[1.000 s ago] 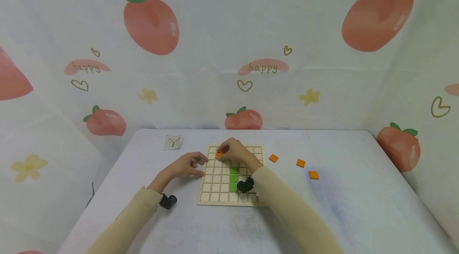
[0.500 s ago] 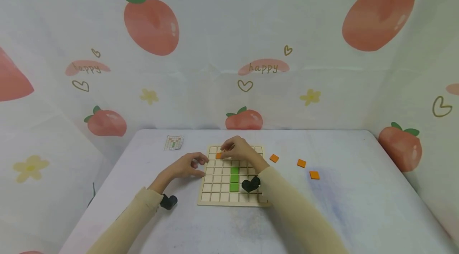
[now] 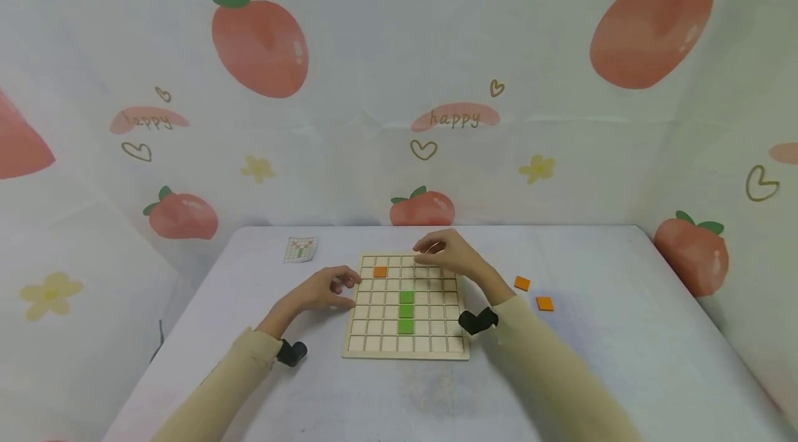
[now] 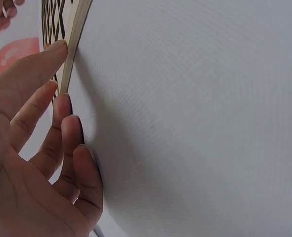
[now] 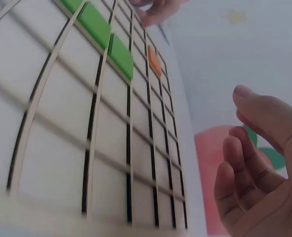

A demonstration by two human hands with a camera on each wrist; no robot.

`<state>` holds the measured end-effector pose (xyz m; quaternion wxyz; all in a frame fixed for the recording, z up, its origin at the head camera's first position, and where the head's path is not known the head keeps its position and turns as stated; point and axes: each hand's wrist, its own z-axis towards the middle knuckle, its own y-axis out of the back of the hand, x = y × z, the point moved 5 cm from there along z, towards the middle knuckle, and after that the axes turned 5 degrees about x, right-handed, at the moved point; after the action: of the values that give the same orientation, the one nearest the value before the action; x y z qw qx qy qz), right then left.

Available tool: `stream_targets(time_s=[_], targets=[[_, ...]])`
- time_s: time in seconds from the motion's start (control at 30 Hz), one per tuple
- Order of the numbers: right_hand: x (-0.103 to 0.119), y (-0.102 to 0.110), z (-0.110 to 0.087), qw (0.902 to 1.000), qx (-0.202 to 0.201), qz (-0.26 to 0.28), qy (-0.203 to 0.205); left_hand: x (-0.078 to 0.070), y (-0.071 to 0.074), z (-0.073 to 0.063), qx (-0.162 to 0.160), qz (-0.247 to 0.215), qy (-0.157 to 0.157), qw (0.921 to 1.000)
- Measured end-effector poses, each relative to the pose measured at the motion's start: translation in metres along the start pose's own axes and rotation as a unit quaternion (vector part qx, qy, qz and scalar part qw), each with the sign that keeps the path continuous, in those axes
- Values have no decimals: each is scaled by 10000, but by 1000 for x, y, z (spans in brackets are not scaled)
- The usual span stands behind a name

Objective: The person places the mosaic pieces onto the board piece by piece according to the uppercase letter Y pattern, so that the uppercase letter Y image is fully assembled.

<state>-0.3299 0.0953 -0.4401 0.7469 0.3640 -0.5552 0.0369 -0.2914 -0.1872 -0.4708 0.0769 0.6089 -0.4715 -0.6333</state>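
Note:
A wooden grid board (image 3: 405, 355) lies on the table. Three green square tiles (image 3: 406, 311) fill a column of its cells, and one orange tile (image 3: 379, 271) sits in a cell towards the far left. My left hand (image 3: 324, 287) touches the board's left edge; in the left wrist view the thumb (image 4: 57, 49) lies against the rim, the other fingers loosely bent beside it. Above the board's far right part hovers my right hand (image 3: 450, 252), and the right wrist view shows its fingers (image 5: 235, 158) holding nothing, thumb apart from them.
Two loose orange tiles, one nearer the board (image 3: 522, 283) and one farther right (image 3: 545, 303), lie on the white table. A small paper card (image 3: 300, 249) with a coloured grid pattern lies at the back left. A fruit-printed curtain (image 3: 349, 151) hangs behind the table.
My right hand has let go of the orange tile at the far left cell and moved right. It now covers where another loose orange tile lay. The left hand has stayed put.

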Motion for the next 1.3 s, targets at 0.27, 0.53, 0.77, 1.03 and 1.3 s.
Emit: stream_targets(time_s=[0.27,0.53,0.77,1.03,1.3], targets=[[-14,28,-32,9995,-138,-192,-221,1,0,0,-14,5,46,10000],[-29,49,-56,9989,-95,-229,-401,2,0,-1,-13,2,15,10000],[-42,60,-73,9990,24,-282,-341,2,1,0,2,18,4,10000],[-55,59,-74,9979,240,-518,-305,3,2,0,4,6,-6,10000],[-56,56,-69,9960,256,-758,-395,3,0,0,6,-14,59,10000]])
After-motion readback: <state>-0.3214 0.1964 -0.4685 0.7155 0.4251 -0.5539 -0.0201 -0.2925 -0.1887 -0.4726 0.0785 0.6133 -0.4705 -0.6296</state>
